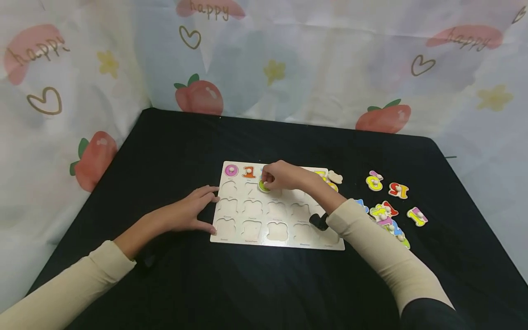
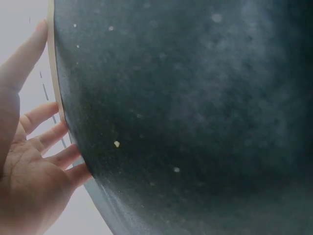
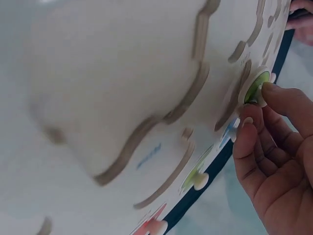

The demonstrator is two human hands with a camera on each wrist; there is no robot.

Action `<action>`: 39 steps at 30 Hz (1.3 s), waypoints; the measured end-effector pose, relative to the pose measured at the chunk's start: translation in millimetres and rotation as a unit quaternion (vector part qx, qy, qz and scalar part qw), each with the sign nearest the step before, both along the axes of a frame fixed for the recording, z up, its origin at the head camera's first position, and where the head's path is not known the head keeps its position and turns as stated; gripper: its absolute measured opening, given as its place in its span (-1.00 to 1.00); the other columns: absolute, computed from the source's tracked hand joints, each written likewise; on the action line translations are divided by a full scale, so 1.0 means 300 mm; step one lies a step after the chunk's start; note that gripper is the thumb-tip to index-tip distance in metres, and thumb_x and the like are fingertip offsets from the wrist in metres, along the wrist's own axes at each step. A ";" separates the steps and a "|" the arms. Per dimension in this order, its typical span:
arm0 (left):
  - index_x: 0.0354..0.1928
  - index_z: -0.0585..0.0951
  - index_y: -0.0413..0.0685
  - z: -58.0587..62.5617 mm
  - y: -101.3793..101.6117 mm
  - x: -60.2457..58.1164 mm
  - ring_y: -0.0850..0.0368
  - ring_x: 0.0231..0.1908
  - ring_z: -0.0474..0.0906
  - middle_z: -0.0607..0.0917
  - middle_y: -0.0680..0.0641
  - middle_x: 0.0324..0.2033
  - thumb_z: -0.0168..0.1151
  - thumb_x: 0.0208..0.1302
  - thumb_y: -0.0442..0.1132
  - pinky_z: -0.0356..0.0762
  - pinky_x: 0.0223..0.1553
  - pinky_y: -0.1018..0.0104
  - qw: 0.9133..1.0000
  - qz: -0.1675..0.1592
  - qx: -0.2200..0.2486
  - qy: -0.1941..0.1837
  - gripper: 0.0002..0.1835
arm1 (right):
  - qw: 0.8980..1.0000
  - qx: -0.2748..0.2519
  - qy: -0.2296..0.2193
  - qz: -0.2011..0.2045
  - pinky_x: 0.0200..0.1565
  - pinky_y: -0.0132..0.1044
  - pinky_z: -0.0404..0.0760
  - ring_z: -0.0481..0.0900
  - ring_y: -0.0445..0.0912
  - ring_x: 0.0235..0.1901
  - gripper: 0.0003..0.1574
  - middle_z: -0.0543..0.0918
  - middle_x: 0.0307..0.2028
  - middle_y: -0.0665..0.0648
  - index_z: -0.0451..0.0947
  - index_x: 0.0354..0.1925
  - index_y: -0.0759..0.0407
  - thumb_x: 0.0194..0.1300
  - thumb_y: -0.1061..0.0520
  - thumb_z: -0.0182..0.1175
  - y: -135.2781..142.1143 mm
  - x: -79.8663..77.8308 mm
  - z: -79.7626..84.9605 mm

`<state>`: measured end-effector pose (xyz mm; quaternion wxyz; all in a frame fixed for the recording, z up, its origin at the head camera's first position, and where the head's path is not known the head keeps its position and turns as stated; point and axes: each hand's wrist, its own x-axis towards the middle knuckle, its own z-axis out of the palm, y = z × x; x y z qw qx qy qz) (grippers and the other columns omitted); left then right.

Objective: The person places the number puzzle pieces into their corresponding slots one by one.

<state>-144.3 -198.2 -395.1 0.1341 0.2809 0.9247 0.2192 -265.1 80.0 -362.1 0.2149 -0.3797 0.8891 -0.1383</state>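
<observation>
A white wooden number puzzle board (image 1: pixel 264 215) lies on the black table, with rows of shaped recesses. My right hand (image 1: pixel 284 176) is over its upper middle, pinching a round green puzzle piece (image 3: pixel 257 89) by its knob between thumb and fingertips. In the right wrist view the piece is tilted, close over the board's recesses. My left hand (image 1: pixel 187 213) has its fingers spread, fingertips and thumb touching the board's left edge. A purple 0 (image 1: pixel 231 170) and an orange 1 (image 1: pixel 249 172) sit in the top row; my right hand and forearm hide part of the board.
Loose number pieces lie on the black table (image 1: pixel 264 288) right of the board, including a yellow and purple one (image 1: pixel 374 182), a red and yellow one (image 1: pixel 398 190) and a heap (image 1: pixel 385 215) partly behind my right sleeve. An overturned piece (image 1: pixel 335 177) lies by the board's upper right corner.
</observation>
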 end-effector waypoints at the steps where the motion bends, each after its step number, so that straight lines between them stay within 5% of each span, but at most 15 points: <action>1: 0.17 0.36 -0.21 -0.002 0.000 -0.001 -0.20 0.35 -0.04 0.15 -0.22 0.35 0.43 -0.11 0.21 0.09 0.26 -0.09 1.000 -0.002 0.000 0.002 -0.10 | 1.000 -0.001 0.001 0.002 -0.31 -0.34 0.42 0.43 -0.15 -0.41 -0.92 0.53 -0.43 0.02 0.54 -0.25 0.18 0.23 0.22 0.17 -0.006 0.001 -0.002; 24: 0.14 0.37 -0.25 -0.004 -0.005 -0.003 -0.19 0.31 0.06 0.19 -0.27 0.31 0.43 -0.06 0.17 0.14 0.24 -0.07 0.999 -0.024 0.020 0.022 -0.15 | 0.996 -0.024 0.045 0.071 -0.32 -0.45 0.40 0.40 -0.19 -0.47 -0.88 0.49 -0.51 -0.01 0.57 -0.21 0.25 0.27 0.28 0.12 -0.245 0.041 -0.025; 39: 0.14 0.38 -0.25 -0.008 -0.002 -0.006 -0.18 0.30 0.07 0.20 -0.27 0.31 0.44 -0.05 0.15 0.15 0.24 -0.06 0.999 -0.024 0.022 0.020 -0.17 | 0.997 -0.016 0.031 0.075 -0.37 -0.46 0.35 0.41 -0.19 -0.48 -0.88 0.44 -0.57 -0.02 0.53 -0.19 0.23 0.32 0.26 0.08 -0.293 0.048 -0.035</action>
